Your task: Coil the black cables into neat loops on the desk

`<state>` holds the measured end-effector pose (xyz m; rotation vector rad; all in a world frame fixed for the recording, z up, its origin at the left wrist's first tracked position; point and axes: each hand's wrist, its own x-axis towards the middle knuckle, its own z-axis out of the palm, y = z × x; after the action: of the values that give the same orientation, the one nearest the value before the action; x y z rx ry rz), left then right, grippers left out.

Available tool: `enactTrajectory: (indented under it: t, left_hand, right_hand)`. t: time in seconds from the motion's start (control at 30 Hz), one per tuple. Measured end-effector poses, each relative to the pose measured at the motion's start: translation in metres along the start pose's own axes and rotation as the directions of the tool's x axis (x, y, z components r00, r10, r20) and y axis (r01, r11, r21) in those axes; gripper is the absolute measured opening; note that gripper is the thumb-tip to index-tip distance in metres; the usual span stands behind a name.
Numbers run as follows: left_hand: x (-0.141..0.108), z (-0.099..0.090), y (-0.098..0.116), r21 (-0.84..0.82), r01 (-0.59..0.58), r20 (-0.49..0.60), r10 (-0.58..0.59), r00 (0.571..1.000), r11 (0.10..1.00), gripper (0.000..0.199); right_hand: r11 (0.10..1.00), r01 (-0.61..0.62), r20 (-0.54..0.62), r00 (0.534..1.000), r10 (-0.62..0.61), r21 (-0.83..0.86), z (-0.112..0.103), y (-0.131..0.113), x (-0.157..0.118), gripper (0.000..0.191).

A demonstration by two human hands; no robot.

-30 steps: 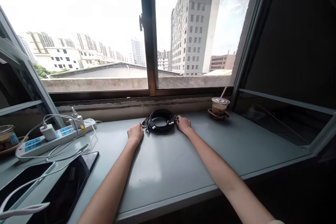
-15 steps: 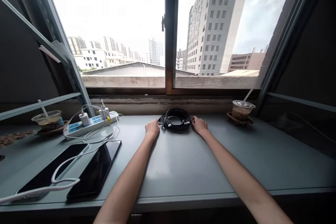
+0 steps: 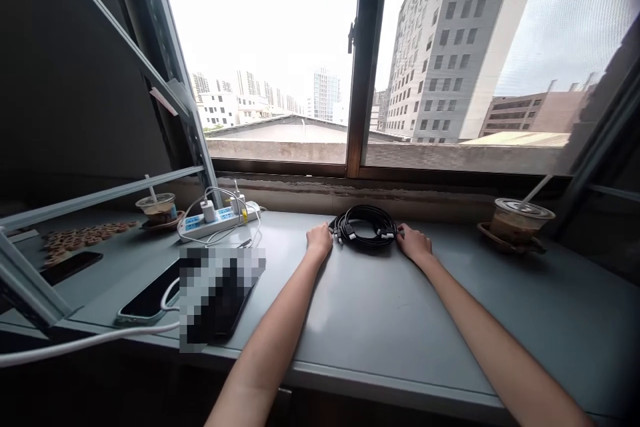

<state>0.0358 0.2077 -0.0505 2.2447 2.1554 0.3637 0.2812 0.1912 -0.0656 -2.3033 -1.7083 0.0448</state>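
Note:
A coil of black cables (image 3: 384, 213) with several metal-ended plugs lies on the grey tabletop, close to the wall under the window. My left hand (image 3: 319, 240) is closed at the coil's left edge, its fingertips at the cable ends. On the opposite side, my right hand (image 3: 414, 241) pinches the coil's right edge between thumb and fingers. Both forearms reach forward across the table, and the coil rests flat between the hands.
To the left are a power strip (image 3: 220, 221) with chargers and white cables, a phone (image 3: 150, 293), and a dark tablet-like device (image 3: 225, 310) partly pixelated. Lidded drink cups stand at left (image 3: 163, 208) and right (image 3: 517, 223). Metal shelf posts flank the table.
The view has swung left, so everything appears farther right, and more of the left table shows. Both hands stay at the coil's sides, and the coil looks unmoved on the table.

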Motion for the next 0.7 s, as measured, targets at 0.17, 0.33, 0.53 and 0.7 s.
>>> enactTrajectory:
  t: [0.17,0.33,0.53,0.7]
  left_hand:
    - [-0.0017,0.001,0.0,-0.013,0.004,0.012,-0.004,1.0,1.0,0.031]
    - [-0.0037,0.0008,0.0006,-0.03,0.004,0.02,-0.003,1.0,1.0,0.032]
    - [-0.0033,0.0001,0.0018,-0.029,0.01,0.027,-0.009,1.0,1.0,0.03]
    - [-0.0028,0.0011,0.0033,-0.019,0.017,0.02,-0.016,1.0,1.0,0.032]
  right_hand:
    - [1.0,-0.004,-0.001,1.0,0.004,-0.012,0.0026,0.0013,0.0019,0.035]
    - [1.0,-0.003,0.001,1.0,0.003,-0.028,0.0017,0.0019,0.0011,0.036]
    - [0.999,-0.007,0.0,1.0,0.007,-0.039,0.0014,0.0021,0.0004,0.037]
    - [0.999,-0.014,0.004,1.0,0.014,-0.031,0.0033,0.0029,0.0029,0.036]
